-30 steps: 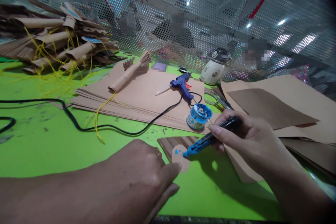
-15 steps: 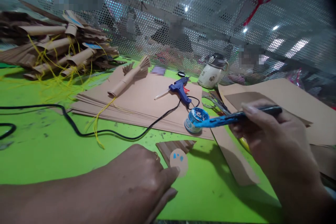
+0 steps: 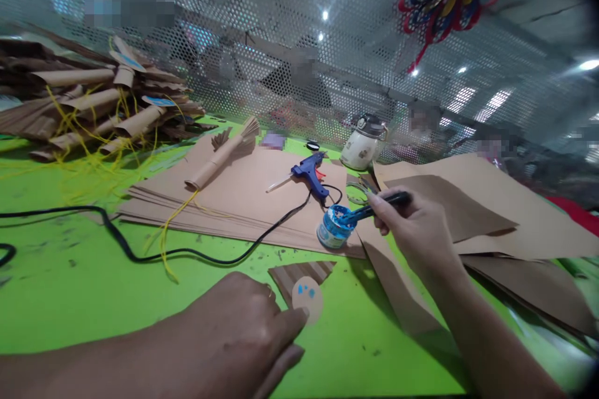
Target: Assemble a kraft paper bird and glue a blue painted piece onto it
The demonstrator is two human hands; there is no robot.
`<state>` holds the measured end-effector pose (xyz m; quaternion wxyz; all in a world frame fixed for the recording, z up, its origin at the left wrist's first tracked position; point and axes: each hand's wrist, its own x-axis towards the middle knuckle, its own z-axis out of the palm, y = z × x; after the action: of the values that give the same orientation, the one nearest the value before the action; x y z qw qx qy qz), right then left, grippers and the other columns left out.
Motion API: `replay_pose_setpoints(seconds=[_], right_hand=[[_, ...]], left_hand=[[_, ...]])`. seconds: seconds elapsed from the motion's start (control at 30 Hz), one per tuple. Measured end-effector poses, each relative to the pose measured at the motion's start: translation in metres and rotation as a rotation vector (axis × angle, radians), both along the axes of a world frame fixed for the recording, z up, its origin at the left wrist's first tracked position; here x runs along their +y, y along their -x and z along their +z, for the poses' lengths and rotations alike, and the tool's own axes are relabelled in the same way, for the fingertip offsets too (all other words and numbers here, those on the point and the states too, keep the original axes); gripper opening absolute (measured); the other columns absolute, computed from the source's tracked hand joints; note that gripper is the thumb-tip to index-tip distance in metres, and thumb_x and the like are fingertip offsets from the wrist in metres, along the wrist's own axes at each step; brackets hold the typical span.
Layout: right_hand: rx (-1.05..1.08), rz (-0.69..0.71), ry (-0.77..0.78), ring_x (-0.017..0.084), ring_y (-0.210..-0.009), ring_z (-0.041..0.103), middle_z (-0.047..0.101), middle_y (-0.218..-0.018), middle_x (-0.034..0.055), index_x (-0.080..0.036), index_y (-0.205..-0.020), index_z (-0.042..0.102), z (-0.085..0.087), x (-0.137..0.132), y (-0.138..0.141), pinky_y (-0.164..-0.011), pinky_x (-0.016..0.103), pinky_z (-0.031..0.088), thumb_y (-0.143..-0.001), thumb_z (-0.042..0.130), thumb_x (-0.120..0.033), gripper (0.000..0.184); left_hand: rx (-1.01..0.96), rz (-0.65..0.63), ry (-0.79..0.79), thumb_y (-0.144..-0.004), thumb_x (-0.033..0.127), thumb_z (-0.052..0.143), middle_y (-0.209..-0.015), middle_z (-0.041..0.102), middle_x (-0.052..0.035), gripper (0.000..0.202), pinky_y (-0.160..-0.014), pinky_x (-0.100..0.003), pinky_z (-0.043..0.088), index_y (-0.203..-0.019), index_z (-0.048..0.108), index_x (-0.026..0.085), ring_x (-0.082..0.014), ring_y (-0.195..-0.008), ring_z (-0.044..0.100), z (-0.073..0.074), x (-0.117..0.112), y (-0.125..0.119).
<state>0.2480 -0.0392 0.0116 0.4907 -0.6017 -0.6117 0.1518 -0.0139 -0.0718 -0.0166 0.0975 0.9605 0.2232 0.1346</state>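
Note:
My left hand lies flat on the green table, its fingertips holding down a small round brown paper disc with blue paint dots, which sits on a pleated brown paper piece. My right hand grips a black-handled brush smeared with blue; its tip is dipped in a small jar of blue paint.
A blue glue gun with a black cord lies on a stack of brown paper sheets. Rolled paper pieces with yellow string are piled at the far left. More brown sheets lie right. A white jug stands by the mesh screen.
My right hand lifted the brush off the paper disc and carried it up and back to the paint jar. My left hand stayed on the disc.

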Motion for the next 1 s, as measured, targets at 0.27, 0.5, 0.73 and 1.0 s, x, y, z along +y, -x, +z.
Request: replay_pose_setpoints(seconds=[0.27,0.5,0.73,1.0], right_hand=[[-0.237,-0.033,0.007,0.015,-0.053,0.052,0.059,-0.058,0.0010,-0.017,-0.075,0.063,0.007,0.010,0.001,-0.050,0.027,0.038,-0.087,0.065,-0.048,0.033],[0.031,0.181,0.200,0.014,-0.050,0.053,0.057,-0.054,-0.0011,-0.016,-0.076,0.063,-0.002,0.016,0.006,-0.050,0.028,0.045,-0.081,0.072,-0.048,0.034],[0.029,0.070,-0.007,0.013,-0.051,0.052,0.059,-0.056,-0.0010,-0.015,-0.081,0.065,-0.002,0.010,0.001,-0.052,0.027,0.043,-0.081,0.074,-0.048,0.034],[0.131,-0.011,-0.155,0.012,-0.049,0.050,0.057,-0.054,-0.0027,-0.017,-0.079,0.067,0.010,-0.012,-0.003,-0.049,0.025,0.040,-0.082,0.076,-0.038,0.023]], left_hand=[[0.080,0.018,0.015,-0.086,0.014,0.056,-0.078,0.069,-0.0032,0.019,-0.053,-0.027,0.042,-0.102,0.065,0.020,-0.0179,-0.061,0.063,0.003,-0.001,0.000],[0.008,0.014,0.010,-0.088,0.016,0.054,-0.071,0.066,-0.0019,0.012,-0.052,-0.028,0.042,-0.091,0.064,0.021,-0.0184,-0.058,0.062,-0.001,-0.001,0.001],[-0.003,-0.009,0.010,-0.088,0.016,0.055,-0.072,0.065,-0.0017,0.012,-0.053,-0.029,0.040,-0.092,0.064,0.021,-0.0186,-0.060,0.061,0.002,0.001,0.001],[0.051,0.006,0.014,-0.090,0.015,0.052,-0.077,0.067,-0.0029,0.014,-0.055,-0.030,0.040,-0.091,0.064,0.021,-0.0188,-0.063,0.063,0.003,-0.001,0.000]])
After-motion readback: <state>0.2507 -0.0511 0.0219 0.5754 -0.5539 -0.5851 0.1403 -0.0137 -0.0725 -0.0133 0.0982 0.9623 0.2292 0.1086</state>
